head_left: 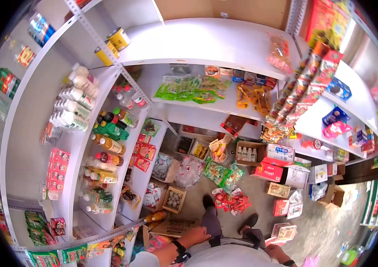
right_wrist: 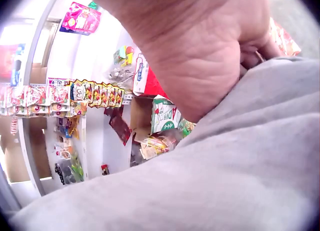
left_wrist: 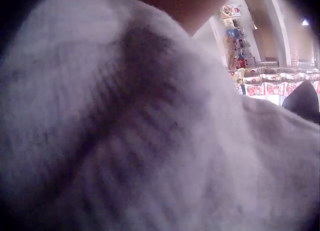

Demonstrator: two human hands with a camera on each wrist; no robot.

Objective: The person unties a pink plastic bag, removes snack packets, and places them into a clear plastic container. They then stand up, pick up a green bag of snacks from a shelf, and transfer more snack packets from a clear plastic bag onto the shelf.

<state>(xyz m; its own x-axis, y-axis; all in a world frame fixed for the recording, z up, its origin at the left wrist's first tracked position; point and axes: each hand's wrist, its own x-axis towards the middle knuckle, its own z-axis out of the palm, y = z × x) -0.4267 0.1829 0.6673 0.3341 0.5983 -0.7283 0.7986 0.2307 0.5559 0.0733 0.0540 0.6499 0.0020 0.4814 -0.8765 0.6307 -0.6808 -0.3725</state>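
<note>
In the head view my left hand (head_left: 196, 235) rests loosely curled in front of the dark trousers (head_left: 211, 222), with nothing visible in it. The left wrist view is mostly filled by pale cloth (left_wrist: 150, 131); a strip of skin shows at its top. My right hand (right_wrist: 210, 51) lies against grey cloth (right_wrist: 225, 141), its fingers bent and their tips partly hidden. The head view has that hand low beside the pale shirt (head_left: 229, 256). Red snack packets (head_left: 231, 201) and green snack bags (head_left: 223, 175) lie on the floor ahead of the feet.
Shelves with drink bottles (head_left: 111, 144) stand on the left. Ahead, a shelf carries green packets (head_left: 191, 89), and strips of snack packets (head_left: 300, 89) hang at its right. Cartons (head_left: 280, 151) and a box of round items (head_left: 174, 199) stand on the floor.
</note>
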